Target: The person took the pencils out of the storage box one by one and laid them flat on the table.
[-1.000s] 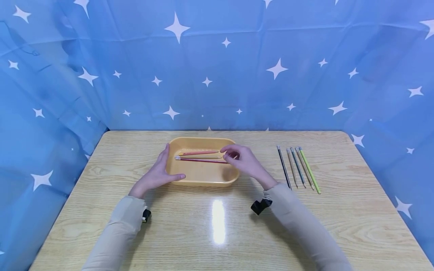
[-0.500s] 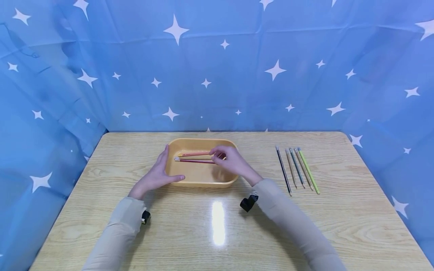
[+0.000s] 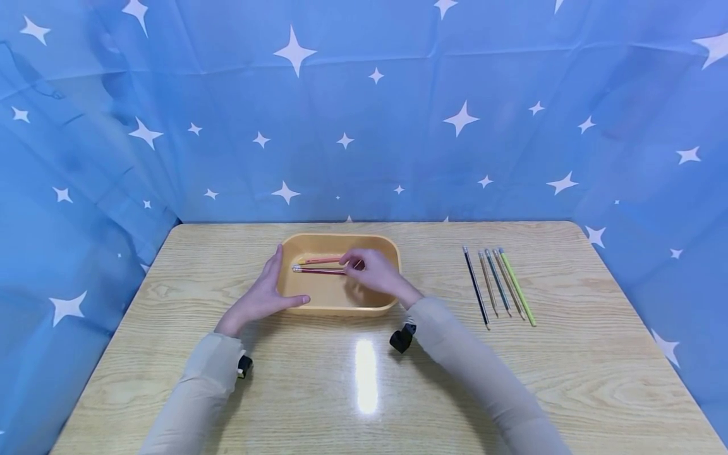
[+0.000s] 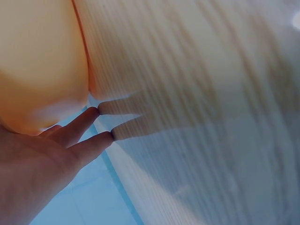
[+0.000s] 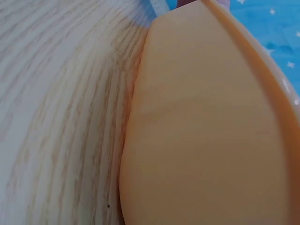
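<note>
We had our left hand (image 3: 263, 297) splayed straight-fingered against the tray (image 3: 324, 296), probably steadying it; right hand (image 3: 375, 272) curled over pencils (image 3: 321, 271), couldn't tell if pinching any.

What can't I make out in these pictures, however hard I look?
Head view: right ends of the pencils in the tray, behind the right hand's grip; whether it pinches one.
Head view: any lettering on the lime pencil, too small.
Left wrist view: the rest of the tray, cut off by the left and top edges.
Right wrist view: the tray's contents, behind its wall.
</note>
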Motion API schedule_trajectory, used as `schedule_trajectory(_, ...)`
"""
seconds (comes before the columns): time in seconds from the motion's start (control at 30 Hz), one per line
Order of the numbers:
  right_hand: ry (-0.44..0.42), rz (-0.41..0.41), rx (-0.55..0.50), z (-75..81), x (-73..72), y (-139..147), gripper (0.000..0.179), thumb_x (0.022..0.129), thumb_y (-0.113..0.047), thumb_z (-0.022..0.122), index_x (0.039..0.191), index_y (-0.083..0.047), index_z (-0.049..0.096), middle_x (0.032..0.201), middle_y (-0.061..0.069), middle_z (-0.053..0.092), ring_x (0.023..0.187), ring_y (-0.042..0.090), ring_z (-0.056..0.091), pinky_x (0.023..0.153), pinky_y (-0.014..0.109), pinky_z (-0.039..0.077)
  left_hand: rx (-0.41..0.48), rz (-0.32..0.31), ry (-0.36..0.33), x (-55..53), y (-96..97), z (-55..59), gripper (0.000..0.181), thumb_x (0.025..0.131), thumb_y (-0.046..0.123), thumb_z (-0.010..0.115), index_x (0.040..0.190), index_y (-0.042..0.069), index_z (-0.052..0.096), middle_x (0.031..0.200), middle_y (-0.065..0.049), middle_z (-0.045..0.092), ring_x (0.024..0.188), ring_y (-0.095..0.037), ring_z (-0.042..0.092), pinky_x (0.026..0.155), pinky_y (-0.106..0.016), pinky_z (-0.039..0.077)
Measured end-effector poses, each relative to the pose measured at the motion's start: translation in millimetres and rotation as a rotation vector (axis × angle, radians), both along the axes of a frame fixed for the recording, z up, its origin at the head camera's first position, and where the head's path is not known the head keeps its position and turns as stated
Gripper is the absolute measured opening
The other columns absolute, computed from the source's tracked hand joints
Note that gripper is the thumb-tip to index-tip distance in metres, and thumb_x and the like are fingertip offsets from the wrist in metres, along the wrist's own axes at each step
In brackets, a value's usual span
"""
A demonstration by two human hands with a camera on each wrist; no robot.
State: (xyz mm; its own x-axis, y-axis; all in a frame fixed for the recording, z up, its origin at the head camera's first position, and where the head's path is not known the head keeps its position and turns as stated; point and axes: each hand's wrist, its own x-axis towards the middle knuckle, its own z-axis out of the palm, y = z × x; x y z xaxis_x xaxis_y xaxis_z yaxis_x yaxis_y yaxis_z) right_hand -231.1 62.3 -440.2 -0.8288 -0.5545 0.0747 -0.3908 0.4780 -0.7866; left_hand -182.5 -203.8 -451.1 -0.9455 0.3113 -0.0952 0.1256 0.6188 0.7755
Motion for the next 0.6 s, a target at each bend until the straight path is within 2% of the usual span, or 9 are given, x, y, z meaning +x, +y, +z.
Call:
schedule_trajectory(0.2, -0.032, -0.009, 0.007, -4.8, -3.7, -5.0, 0.026, 0.088, -0.003, 0.064, 0.113, 0.003, 0.065, 0.091, 0.004, 0.066, 0.085, 0.017, 0.061, 0.078, 0.025, 0.051, 0.004, -0.001, 0.005, 0.2, 0.3, -0.9, 0.124, 0.078, 0.039, 0.08, 0.152, 0.003, -0.013, 0.158, -0.024, -0.005, 0.142, -0.043, 0.005, 0.111, -0.059, 0.014)
schedule_trajectory(0.43, -0.068, 0.01, -0.003, -8.8, -6.7, -9.3, 0.032, 0.086, -0.002, 0.069, 0.117, 0.003, 0.062, 0.099, 0.008, 0.067, 0.094, 0.022, 0.062, 0.086, 0.029, 0.05, 0.004, -0.002, 0.004, 0.6, 1.1, -1.3, 0.125, 0.078, 0.041, 0.08, 0.152, 0.006, -0.015, 0.158, -0.024, -0.005, 0.142, -0.044, 0.004, 0.111, -0.06, 0.013)
schedule_trajectory(0.6, -0.079, 0.006, 0.015, -11.2, -7.5, -10.2, 0.035, 0.084, -0.002, 0.07, 0.118, 0.002, 0.061, 0.104, 0.011, 0.067, 0.098, 0.024, 0.062, 0.088, 0.032, 0.049, 0.001, 0.001, 0.009, 0.0, 0.5, -0.7, 0.124, 0.078, 0.04, 0.08, 0.152, 0.004, -0.013, 0.158, -0.023, -0.005, 0.142, -0.043, 0.004, 0.111, -0.059, 0.013)
